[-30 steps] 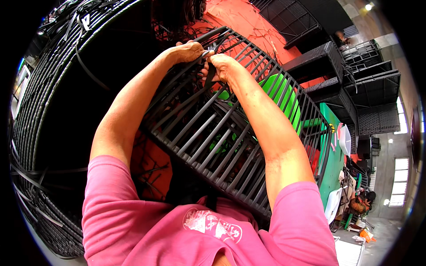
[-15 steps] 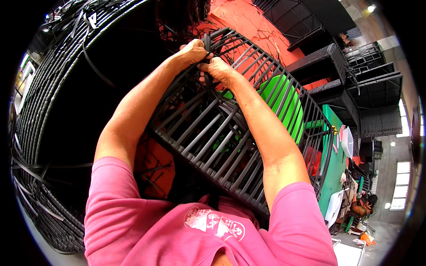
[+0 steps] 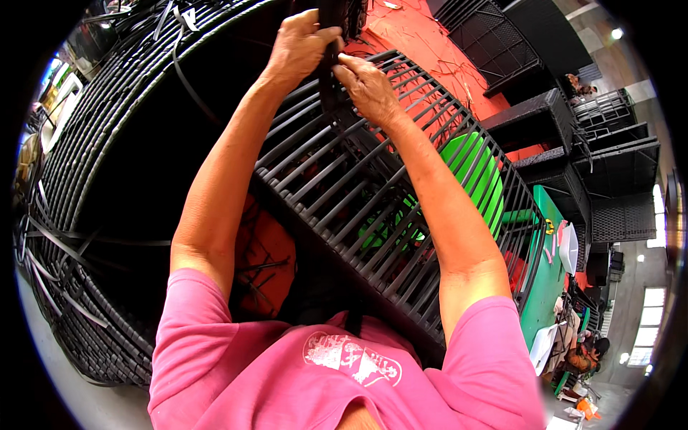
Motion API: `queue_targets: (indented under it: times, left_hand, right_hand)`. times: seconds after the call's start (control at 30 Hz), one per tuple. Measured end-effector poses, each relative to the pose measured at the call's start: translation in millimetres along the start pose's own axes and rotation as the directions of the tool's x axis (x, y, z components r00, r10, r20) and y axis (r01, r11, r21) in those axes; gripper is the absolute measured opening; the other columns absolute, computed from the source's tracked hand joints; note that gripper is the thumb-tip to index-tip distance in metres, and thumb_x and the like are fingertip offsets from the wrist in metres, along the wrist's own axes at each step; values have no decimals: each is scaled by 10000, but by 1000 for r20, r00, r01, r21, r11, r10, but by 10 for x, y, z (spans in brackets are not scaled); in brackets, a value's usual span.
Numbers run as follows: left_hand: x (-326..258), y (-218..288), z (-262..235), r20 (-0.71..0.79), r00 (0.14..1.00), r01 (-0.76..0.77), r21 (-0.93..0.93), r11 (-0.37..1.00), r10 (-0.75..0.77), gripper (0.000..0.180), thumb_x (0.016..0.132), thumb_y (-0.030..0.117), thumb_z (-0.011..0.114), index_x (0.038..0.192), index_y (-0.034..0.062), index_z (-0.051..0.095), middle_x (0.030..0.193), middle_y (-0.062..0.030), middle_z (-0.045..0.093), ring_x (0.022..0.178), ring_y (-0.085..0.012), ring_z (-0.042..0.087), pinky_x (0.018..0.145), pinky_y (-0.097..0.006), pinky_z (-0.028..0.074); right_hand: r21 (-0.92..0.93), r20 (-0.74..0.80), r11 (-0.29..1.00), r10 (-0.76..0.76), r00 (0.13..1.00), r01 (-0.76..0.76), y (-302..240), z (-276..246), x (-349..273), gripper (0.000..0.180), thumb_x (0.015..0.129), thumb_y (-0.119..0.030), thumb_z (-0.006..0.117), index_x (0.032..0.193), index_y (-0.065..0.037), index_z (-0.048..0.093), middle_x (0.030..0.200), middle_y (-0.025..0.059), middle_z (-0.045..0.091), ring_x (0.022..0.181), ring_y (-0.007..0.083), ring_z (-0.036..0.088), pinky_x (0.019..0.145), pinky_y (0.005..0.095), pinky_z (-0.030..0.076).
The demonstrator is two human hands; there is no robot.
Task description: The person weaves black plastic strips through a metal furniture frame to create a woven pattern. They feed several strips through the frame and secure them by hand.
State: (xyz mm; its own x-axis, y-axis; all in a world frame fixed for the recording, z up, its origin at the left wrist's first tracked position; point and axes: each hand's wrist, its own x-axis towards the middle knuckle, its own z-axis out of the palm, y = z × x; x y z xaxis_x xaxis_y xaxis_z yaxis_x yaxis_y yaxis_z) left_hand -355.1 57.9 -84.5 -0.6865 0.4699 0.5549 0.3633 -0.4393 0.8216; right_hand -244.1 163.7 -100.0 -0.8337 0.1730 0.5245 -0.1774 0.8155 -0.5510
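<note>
A frame of parallel black plastic-wrapped slats (image 3: 331,245) lies slanted in front of me. Above its far left end, my left hand (image 3: 299,50) is closed on flat black weaving strips (image 3: 330,92), its thumb pointing right. My right hand (image 3: 368,92) pinches the same strips a little lower and to the right, just over the slats. Where the strips run between my fingers is dark and partly blurred. Below my hands they drop toward the inside of the frame, where their ends are hard to make out.
Left of me curves a large black woven piece (image 3: 86,179) with loose strip ends. A green plastic seat (image 3: 473,172) shows behind the slats. Strip scraps litter the red floor covering (image 3: 408,32). Black woven furniture (image 3: 530,122) stands at the right, beyond a green table (image 3: 550,208); a person (image 3: 584,355) is farther back.
Both hands have risen away from the slats, the left one farther up, drawing the black strips upward. The whole view has shifted slightly, with the frame appearing lower and more to the right.
</note>
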Motion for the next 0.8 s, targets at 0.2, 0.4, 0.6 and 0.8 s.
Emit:
queue_targets:
  times: [0.2, 0.4, 0.6, 0.8]
  left_hand:
    - [72, -169, -47, 135, 983, 113, 79, 990, -123, 204, 834, 199, 628, 855, -2, 593, 738, -72, 629, 668, -118, 574, 626, -272, 474]
    - [49, -559, -354, 305, 870, 266, 371, 890, -387, 254, 860, 260, 596, 956, 29, 639, 792, -18, 625, 747, -105, 548, 703, -268, 450]
    - [86, -563, -536, 632, 618, -13, 602, 798, -467, 191, 759, 155, 614, 898, 25, 624, 785, -67, 615, 781, -167, 578, 706, -340, 459]
    - [-16, -755, -557, 781, 515, -256, 533, 806, -352, 209, 771, 161, 613, 923, 18, 627, 758, -84, 629, 739, -189, 599, 684, -326, 465]
  right_hand:
    - [570, 356, 696, 270, 894, -437, 9, 108, 23, 364, 935, -390, 456, 861, -42, 530, 802, 71, 580, 642, 130, 552, 698, 275, 476]
    - [893, 277, 132, 591, 758, -430, 273, 255, -157, 313, 947, -314, 443, 823, -27, 460, 673, 56, 488, 602, 189, 522, 652, 399, 524]
    - [915, 297, 78, 533, 792, -396, 326, 303, -185, 290, 943, -307, 460, 834, -39, 462, 670, 49, 464, 579, 183, 491, 630, 383, 497]
    - [917, 261, 123, 532, 806, -378, 203, 300, -209, 367, 913, -405, 482, 868, -40, 467, 684, 33, 456, 610, 157, 468, 654, 346, 480]
